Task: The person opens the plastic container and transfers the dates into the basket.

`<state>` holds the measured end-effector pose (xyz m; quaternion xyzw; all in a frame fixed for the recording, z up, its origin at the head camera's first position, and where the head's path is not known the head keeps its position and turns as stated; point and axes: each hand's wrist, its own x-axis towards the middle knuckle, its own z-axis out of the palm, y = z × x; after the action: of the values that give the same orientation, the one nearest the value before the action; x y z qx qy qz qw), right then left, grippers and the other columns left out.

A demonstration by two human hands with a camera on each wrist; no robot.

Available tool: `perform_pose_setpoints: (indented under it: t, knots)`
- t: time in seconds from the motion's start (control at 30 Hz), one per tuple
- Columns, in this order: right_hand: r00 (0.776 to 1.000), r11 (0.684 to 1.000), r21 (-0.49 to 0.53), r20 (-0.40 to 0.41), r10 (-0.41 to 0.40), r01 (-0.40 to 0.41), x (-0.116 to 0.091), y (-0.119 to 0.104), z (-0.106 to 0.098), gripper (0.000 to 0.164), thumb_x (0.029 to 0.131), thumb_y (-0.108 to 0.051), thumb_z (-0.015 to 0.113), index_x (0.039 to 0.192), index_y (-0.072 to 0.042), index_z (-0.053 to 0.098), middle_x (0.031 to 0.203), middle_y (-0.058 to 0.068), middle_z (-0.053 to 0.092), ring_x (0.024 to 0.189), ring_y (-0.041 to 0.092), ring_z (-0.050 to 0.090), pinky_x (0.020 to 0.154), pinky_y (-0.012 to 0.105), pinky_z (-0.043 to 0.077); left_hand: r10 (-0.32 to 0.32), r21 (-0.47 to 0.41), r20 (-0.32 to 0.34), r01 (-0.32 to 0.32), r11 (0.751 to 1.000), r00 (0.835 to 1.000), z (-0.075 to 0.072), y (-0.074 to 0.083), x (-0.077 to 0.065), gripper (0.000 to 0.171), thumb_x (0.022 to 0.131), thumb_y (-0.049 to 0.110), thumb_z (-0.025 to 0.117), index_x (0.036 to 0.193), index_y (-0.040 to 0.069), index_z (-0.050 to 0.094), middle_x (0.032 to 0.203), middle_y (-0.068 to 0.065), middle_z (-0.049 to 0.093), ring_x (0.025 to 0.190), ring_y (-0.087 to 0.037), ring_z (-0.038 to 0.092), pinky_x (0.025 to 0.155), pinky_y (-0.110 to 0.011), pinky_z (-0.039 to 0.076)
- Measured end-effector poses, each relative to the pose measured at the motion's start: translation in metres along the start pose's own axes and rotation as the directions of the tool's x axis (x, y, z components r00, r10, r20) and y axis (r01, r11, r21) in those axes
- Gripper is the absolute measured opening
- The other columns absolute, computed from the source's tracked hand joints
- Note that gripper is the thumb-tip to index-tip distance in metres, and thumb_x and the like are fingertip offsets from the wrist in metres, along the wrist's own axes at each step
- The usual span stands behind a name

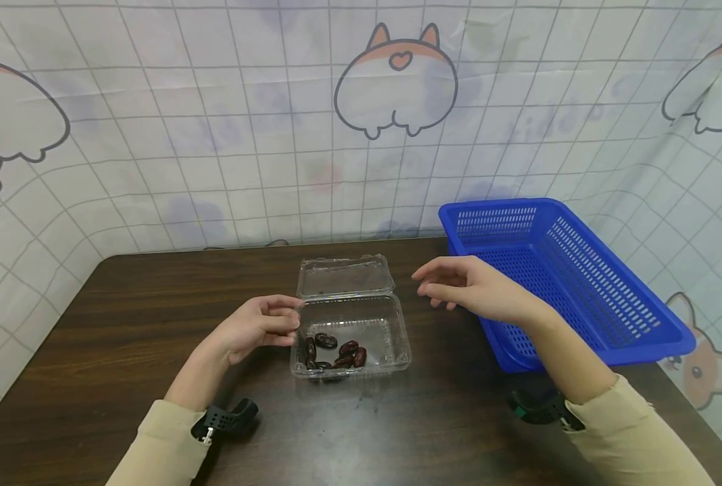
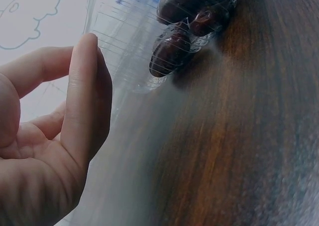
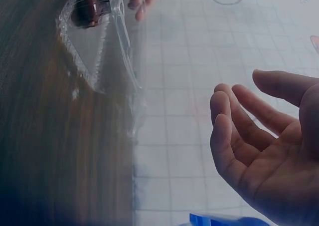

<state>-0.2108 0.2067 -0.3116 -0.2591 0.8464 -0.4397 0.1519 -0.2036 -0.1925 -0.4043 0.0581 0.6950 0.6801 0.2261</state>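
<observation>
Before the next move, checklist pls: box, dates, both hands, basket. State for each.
1. Lid of the clear plastic clamshell box open: ok, folded back toward the wall.
2. Dark brown oval dates inside the box: ok, several lie in its base; exact count unclear, they overlap.
3. Left hand gripping the box: cannot tell; its fingers are at the left wall.
4. Right hand free: ok, holds nothing.
5. Right hand over the dates: not ok, it is right of the box.
6. Blue rectangular perforated plastic basket upright: ok, beyond the right hand.
</observation>
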Motion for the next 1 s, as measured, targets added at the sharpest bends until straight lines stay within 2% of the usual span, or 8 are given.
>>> perform_pose_setpoints:
  t: [0.47, 0.67, 0.83, 1.0]
  knots:
    - [0.999, 0.999, 0.031, 0.038, -0.031, 0.030, 0.008, -0.001, 0.012, 0.027, 0.103, -0.025, 0.066, 0.126, -0.011, 0.068, 0.107, 0.007, 0.070, 0.092, 0.028, 0.065, 0.077, 0.035, 0.057, -0.015, -0.004, -0.017, 0.015, 1.000, 1.000, -0.001, -0.003, 0.002, 0.051, 0.100, 0.000, 0.063, 0.147, -0.008, 0.045, 0.110, -0.014, 0.062, 0.085, -0.018, 0.067, 0.083, -0.035, 0.061]
    - [0.997, 0.998, 0.051, 0.051, -0.051, 0.048, 0.011, -0.003, 0.017, 0.026, 0.103, -0.023, 0.066, 0.126, -0.011, 0.068, 0.110, 0.007, 0.070, 0.092, 0.029, 0.064, 0.077, 0.041, 0.057, -0.011, -0.004, -0.013, 0.011, 1.000, 1.000, -0.001, -0.004, 0.004, 0.051, 0.101, 0.000, 0.062, 0.147, -0.009, 0.044, 0.107, -0.012, 0.061, 0.084, -0.017, 0.067, 0.082, -0.035, 0.061]
    - [0.996, 0.997, 0.047, 0.064, -0.069, 0.066, 0.013, -0.004, 0.020, 0.026, 0.104, -0.022, 0.064, 0.126, -0.009, 0.068, 0.109, 0.006, 0.070, 0.094, 0.031, 0.064, 0.075, 0.038, 0.056, -0.012, -0.001, -0.015, 0.012, 1.000, 1.000, -0.002, -0.004, 0.004, 0.052, 0.100, 0.001, 0.063, 0.147, -0.009, 0.045, 0.106, -0.012, 0.063, 0.084, -0.017, 0.068, 0.082, -0.035, 0.061]
    - [0.993, 0.995, 0.059, 0.079, -0.089, 0.084, 0.014, -0.007, 0.023, 0.025, 0.105, -0.020, 0.063, 0.126, -0.008, 0.068, 0.110, 0.013, 0.070, 0.093, 0.031, 0.064, 0.074, 0.035, 0.056, -0.012, 0.000, -0.012, 0.012, 1.000, 1.000, -0.002, -0.004, 0.003, 0.052, 0.100, 0.002, 0.064, 0.148, -0.009, 0.044, 0.106, -0.012, 0.064, 0.084, -0.017, 0.067, 0.082, -0.035, 0.061]
